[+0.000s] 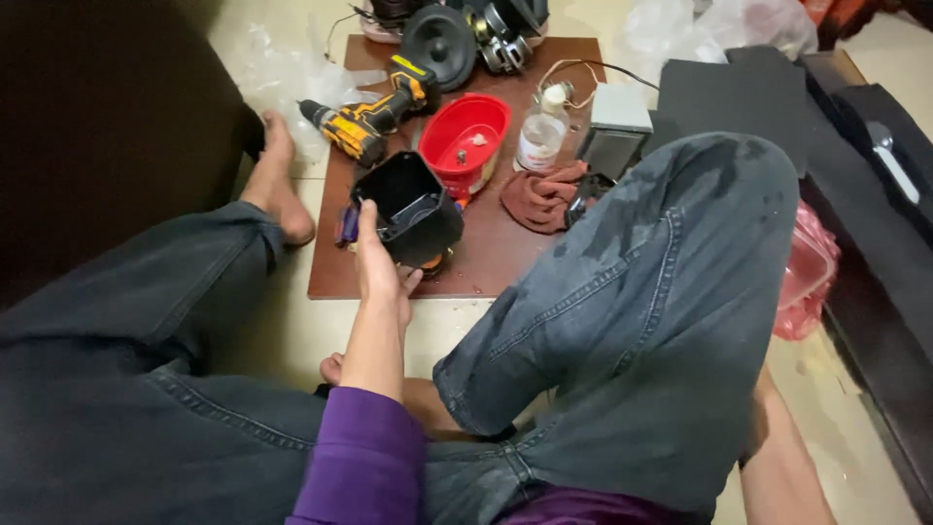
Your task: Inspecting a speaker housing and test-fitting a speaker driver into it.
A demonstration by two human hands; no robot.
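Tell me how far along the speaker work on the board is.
Parts already lie apart: a loose speaker cone at the far edge, a red bowl with small bits inside. In hand: the left hand grips an empty black housing. The right hand is hidden behind the knee. The drill lies idle, and nothing looks reassembled yet.

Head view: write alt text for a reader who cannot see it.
A seated person's left hand grips a black plastic housing over a brown board on the floor. On the board lie a yellow-and-black cordless drill, a red bowl, a small clear bottle and a brown rag. The right hand is hidden behind a raised knee.
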